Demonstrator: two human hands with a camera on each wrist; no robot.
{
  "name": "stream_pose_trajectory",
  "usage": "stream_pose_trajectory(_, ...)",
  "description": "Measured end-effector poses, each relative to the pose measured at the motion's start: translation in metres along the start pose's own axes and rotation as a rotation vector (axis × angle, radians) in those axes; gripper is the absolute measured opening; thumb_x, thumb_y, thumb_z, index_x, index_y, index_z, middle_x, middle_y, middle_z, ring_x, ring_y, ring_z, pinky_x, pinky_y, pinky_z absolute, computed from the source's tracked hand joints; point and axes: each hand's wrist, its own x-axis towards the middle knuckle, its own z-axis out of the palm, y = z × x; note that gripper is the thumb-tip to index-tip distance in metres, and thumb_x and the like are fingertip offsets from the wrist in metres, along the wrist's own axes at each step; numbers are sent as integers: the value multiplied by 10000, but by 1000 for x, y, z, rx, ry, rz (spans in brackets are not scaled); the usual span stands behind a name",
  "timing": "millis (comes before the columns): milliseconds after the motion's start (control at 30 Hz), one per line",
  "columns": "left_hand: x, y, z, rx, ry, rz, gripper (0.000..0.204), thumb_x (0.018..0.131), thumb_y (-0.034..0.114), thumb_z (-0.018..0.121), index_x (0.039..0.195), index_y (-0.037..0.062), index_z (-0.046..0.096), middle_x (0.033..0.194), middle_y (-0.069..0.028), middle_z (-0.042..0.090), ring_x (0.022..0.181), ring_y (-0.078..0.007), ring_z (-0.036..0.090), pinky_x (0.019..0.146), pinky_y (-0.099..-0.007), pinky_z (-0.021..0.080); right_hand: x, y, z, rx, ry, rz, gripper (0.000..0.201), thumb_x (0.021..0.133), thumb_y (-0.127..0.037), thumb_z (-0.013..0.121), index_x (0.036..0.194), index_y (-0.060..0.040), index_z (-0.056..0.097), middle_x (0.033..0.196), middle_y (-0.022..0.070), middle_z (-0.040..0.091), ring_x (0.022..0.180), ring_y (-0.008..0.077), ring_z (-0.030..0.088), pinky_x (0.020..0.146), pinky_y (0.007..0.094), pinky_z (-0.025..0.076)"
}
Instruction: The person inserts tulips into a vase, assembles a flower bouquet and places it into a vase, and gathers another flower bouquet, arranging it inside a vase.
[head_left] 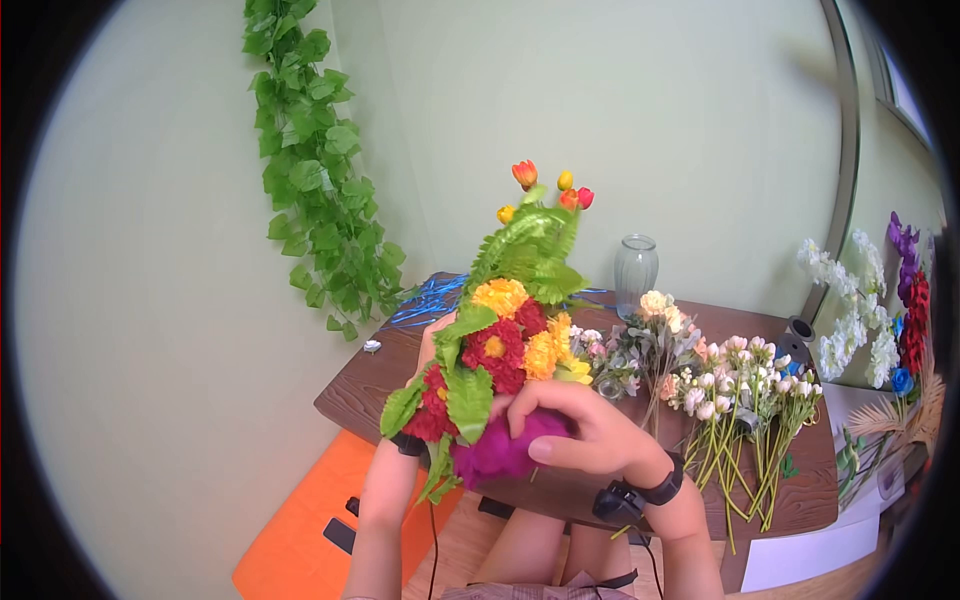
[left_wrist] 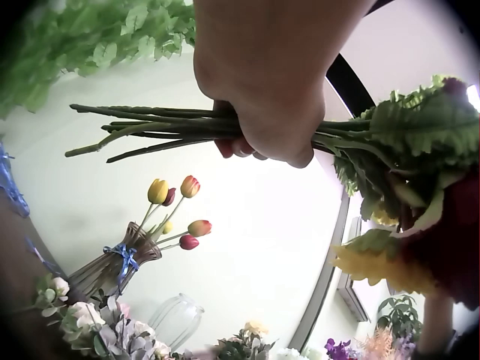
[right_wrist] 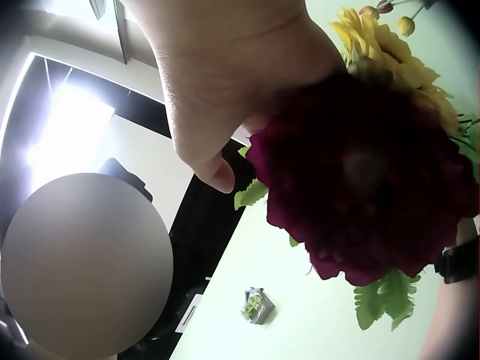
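Observation:
My left hand (left_wrist: pixel 270 112) grips a bundle of green stems (left_wrist: pixel 150 124) below the heads of an artificial bouquet. In the head view that hand is mostly hidden behind the flowers. The bouquet carries dark red flowers (head_left: pixel 495 355), orange-yellow flowers (head_left: pixel 500 296) and green fern leaves (head_left: pixel 525 250). A large purple flower (head_left: pixel 500 450) sits at its near side and looks dark crimson in the right wrist view. My right hand (head_left: pixel 580 425) curls over this flower, index finger and thumb at its petals, the other fingers largely hidden.
On the brown table (head_left: pixel 370 385) stand a clear glass vase (head_left: pixel 636 275) and, behind the bouquet, a ribbon-tied vase of tulips (left_wrist: pixel 124 259). White-pink flowers (head_left: pixel 735 375) lie at the right, blue strips (head_left: pixel 430 300) at the back left. An ivy garland (head_left: pixel 310 170) hangs on the wall.

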Motion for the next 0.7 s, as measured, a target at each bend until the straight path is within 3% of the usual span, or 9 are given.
stream_pose_trajectory(133,4,-5,8,-58,-24,-21,246,851,184,530,1060,55,545,990,-77,587,956,-169,545,851,-305,406,-1,9,-4,282,-99,-234,134,796,-132,546,787,-5,503,847,96,559,755,203,514,728,301,410)
stream_pose_trajectory(200,-4,-7,6,-87,-34,-27,241,853,187,527,1054,56,546,984,-75,586,951,-167,545,847,-303,406,-10,-1,-8,315,-137,-253,213,803,-187,524,753,20,523,822,132,579,778,217,529,728,310,415)
stream_pose_trajectory(267,-21,-8,4,-115,-43,-33,236,855,190,525,1049,57,546,978,-73,586,945,-166,545,844,-302,407,-21,-8,-8,512,-109,-328,349,786,-314,502,680,15,554,757,163,591,725,276,581,751,393,442)
stream_pose_trajectory(300,-17,-8,2,-129,-47,-37,234,856,191,523,1046,57,546,975,-72,585,942,-165,545,842,-302,407,-24,-9,-7,584,-57,-370,397,805,-314,464,723,58,574,802,178,591,792,246,554,759,322,416)
stream_pose_trajectory(333,-13,-8,0,-144,-51,-41,232,857,193,522,1044,58,546,972,-71,585,939,-164,545,840,-301,407,-24,-9,-10,585,-59,-369,397,805,-314,464,723,58,574,802,178,591,792,246,554,759,322,416)
stream_pose_trajectory(400,-13,-9,-1,-175,-61,-51,227,859,196,519,1039,59,546,966,-69,585,933,-163,545,836,-300,408,-21,-9,-20,221,328,-305,396,821,-303,435,758,61,577,828,183,590,806,245,551,766,313,419)
stream_pose_trajectory(467,-14,-11,0,-208,-74,-59,223,861,198,517,1033,60,546,960,-67,584,928,-161,545,833,-299,408,-20,-5,-26,157,360,-300,381,844,-277,407,840,61,583,886,171,591,850,225,551,777,305,421)
stream_pose_trajectory(533,-16,-13,3,-242,-87,-61,219,862,201,514,1028,61,547,954,-65,584,922,-160,544,829,-297,409,-20,-6,-25,66,454,-86,353,867,-242,392,919,55,576,937,146,588,881,197,547,791,302,420)
stream_pose_trajectory(700,-17,-20,10,-318,-117,-78,210,867,208,508,1015,64,547,939,-60,582,907,-156,544,820,-294,410,-18,-2,-19,56,344,192,333,918,-230,397,960,60,556,908,80,579,856,136,529,768,258,419)
